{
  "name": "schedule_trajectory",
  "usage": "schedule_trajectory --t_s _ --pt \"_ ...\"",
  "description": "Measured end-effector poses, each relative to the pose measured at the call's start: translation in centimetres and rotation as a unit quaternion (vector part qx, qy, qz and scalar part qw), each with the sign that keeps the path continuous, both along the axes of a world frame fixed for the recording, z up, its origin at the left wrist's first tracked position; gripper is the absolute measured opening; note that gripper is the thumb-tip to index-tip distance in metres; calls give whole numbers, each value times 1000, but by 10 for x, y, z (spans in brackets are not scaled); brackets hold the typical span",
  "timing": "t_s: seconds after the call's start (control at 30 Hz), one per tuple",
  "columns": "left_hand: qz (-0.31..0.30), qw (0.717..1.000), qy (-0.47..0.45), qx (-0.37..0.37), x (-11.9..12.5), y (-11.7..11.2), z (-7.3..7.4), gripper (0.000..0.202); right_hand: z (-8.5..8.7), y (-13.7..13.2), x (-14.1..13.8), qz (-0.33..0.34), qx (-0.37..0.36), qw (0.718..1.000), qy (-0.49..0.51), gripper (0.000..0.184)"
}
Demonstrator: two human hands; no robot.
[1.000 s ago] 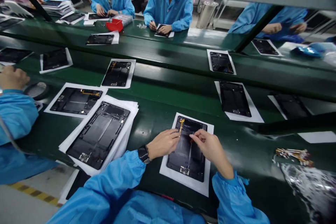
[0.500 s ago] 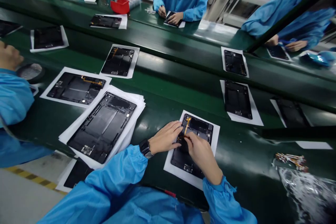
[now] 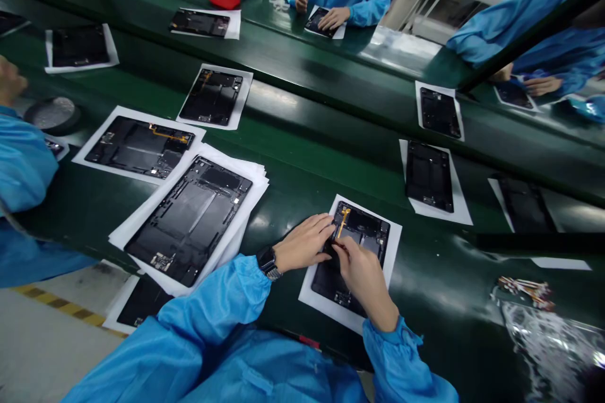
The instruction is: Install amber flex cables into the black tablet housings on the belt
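A black tablet back housing lies on a white sheet on the green conveyor belt in front of me. An orange flex cable runs along its upper left part. My left hand rests on the housing's left edge, fingers stretched towards the cable. My right hand lies over the housing's middle, its fingertips pinched together at the cable's lower end. What they pinch is too small to make out. A dark watch sits on my left wrist.
Another housing tops a stack of white sheets to my left, with more housings on sheets along the belt. A clear bag and orange parts lie at right. A person's blue sleeve is at left; people in blue coats work across the belt.
My right hand has come down from the housing's right side to the cable beside my left fingers. The view has tilted down and the housing has drifted slightly right.
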State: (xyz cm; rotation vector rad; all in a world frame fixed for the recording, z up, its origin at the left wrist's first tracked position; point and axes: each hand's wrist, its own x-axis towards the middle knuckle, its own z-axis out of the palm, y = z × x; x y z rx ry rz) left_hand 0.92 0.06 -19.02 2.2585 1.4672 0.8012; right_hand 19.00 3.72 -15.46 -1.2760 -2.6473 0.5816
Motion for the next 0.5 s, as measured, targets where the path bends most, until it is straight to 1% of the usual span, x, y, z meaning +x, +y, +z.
schedule_trajectory --t_s 0.13,0.2,0.33,0.4,0.5 --pt "-1 1000 -2 4 0 0 -2 72 2 -1 8 -45 -67 990 115 17" --pt "-3 1000 1 3 0 0 -3 72 1 -4 10 -64 -77 986 135 17" --pt "-2 1000 -1 2 0 0 -5 73 -3 -8 8 -59 -65 988 125 17" --pt "-3 1000 -7 0 0 1 -5 73 -6 -9 6 -52 -42 992 110 18" --pt "-6 1000 -14 0 0 1 -6 73 -6 -10 1 -23 12 998 53 22"
